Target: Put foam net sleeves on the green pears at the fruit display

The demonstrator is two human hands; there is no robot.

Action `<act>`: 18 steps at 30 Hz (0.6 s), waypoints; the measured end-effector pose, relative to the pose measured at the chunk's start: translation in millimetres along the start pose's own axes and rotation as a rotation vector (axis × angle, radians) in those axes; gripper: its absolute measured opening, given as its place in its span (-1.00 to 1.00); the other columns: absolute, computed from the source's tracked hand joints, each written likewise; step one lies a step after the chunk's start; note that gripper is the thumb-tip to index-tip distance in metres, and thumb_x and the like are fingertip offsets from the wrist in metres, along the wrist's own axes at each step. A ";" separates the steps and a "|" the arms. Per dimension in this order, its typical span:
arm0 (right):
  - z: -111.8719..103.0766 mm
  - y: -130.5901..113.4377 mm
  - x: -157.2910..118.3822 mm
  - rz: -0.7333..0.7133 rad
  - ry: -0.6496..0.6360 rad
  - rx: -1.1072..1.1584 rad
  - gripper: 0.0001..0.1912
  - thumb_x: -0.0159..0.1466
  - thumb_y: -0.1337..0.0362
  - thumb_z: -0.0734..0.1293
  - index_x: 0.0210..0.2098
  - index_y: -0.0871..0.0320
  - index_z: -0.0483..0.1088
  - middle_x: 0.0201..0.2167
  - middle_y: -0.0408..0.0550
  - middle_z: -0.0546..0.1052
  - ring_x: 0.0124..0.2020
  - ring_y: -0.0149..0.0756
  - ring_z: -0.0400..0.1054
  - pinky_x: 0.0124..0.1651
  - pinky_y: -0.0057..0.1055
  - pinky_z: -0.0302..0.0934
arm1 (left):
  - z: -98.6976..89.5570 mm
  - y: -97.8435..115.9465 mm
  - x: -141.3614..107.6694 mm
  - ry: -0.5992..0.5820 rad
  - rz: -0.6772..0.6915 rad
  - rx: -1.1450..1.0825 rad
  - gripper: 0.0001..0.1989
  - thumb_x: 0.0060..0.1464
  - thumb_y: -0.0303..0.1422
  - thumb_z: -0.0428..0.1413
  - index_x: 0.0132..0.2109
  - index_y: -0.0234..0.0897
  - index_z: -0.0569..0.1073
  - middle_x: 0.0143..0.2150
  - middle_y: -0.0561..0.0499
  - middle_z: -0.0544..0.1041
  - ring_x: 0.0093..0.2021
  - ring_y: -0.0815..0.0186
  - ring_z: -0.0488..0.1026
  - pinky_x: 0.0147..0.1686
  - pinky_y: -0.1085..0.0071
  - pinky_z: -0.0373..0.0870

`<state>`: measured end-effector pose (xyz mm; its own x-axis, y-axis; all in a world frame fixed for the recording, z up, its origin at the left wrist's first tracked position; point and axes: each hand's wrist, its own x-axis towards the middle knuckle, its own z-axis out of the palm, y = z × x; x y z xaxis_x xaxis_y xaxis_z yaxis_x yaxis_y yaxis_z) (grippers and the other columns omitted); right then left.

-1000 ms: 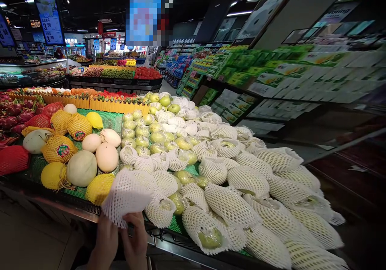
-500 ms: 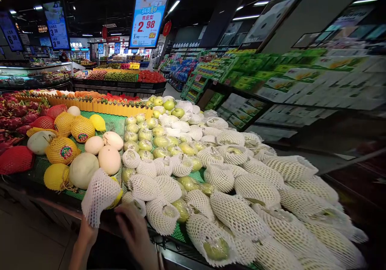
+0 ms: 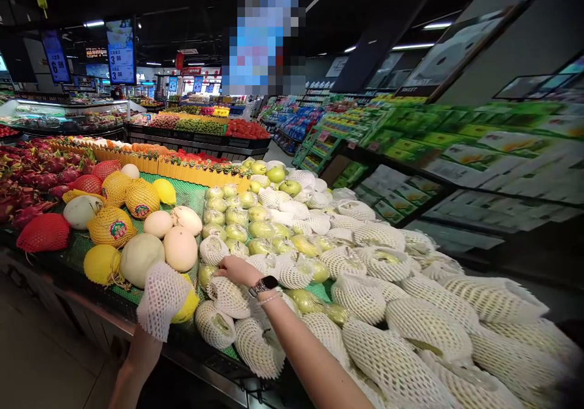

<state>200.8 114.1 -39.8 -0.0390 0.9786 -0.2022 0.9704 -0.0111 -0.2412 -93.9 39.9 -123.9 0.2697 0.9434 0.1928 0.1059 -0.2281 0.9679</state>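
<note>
At the lower left, a white foam net sleeve (image 3: 165, 298) covers the fingers of my left hand (image 3: 145, 347), beside a yellow melon (image 3: 186, 304). Its fingers are hidden inside or behind the net. My right hand (image 3: 237, 270), with a dark watch (image 3: 264, 283) at the wrist, reaches over the display with its fingers bent down. They touch the area between a net-sleeved fruit (image 3: 229, 297) and a bare wrapped green fruit (image 3: 207, 273). Whether they grip either one is hidden. Rows of wrapped green fruit (image 3: 237, 215) lie just beyond.
Pale melons (image 3: 142, 259) and red-netted fruit (image 3: 43, 232) lie to the left. Many net-sleeved fruits (image 3: 387, 345) fill the right side. A yellow fence divider (image 3: 182, 168) crosses behind. The display's front edge (image 3: 205, 367) runs below my hands.
My right hand has moved forward and up from the front edge onto the fruit. My left hand still has the foam net on it. The view has shifted, moving the display rightward.
</note>
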 end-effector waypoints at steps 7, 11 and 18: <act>7.4 2.9 -3.6 -0.126 0.024 0.120 -0.57 0.39 0.11 0.32 -0.56 0.15 0.28 -0.61 -0.29 0.31 -0.55 -0.44 0.21 -0.38 -0.43 0.20 | 24.1 23.8 50.8 -0.278 0.068 0.152 -0.47 0.33 -0.21 -0.14 0.36 -0.21 0.29 0.33 -0.11 0.43 0.42 0.13 0.21 0.38 0.15 0.20; 9.4 3.1 -10.6 -0.157 0.122 0.253 -0.60 0.34 0.19 0.31 -0.59 0.12 0.21 -0.58 -0.25 0.31 -0.52 -0.40 0.20 -0.35 -0.40 0.14 | 26.5 41.1 77.1 -0.377 0.175 0.176 -0.45 0.31 -0.19 -0.07 0.38 -0.20 0.27 0.44 -0.03 0.28 0.44 0.13 0.16 0.45 0.12 0.03; -7.9 10.8 -19.3 -0.121 0.486 0.527 -0.61 0.32 0.04 0.11 -0.58 0.05 0.15 -0.50 -0.09 0.36 -0.36 -0.22 0.28 -0.23 -0.30 0.21 | 31.2 25.3 74.0 -0.342 0.209 0.139 -0.47 0.23 -0.21 0.04 0.31 -0.16 0.39 0.40 -0.06 0.33 0.47 0.00 0.08 0.47 0.00 -0.08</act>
<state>213.9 96.7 -31.0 0.0899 0.9586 0.2701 0.7175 0.1257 -0.6851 -41.4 96.4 -90.2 0.5986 0.7445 0.2957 0.1365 -0.4585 0.8782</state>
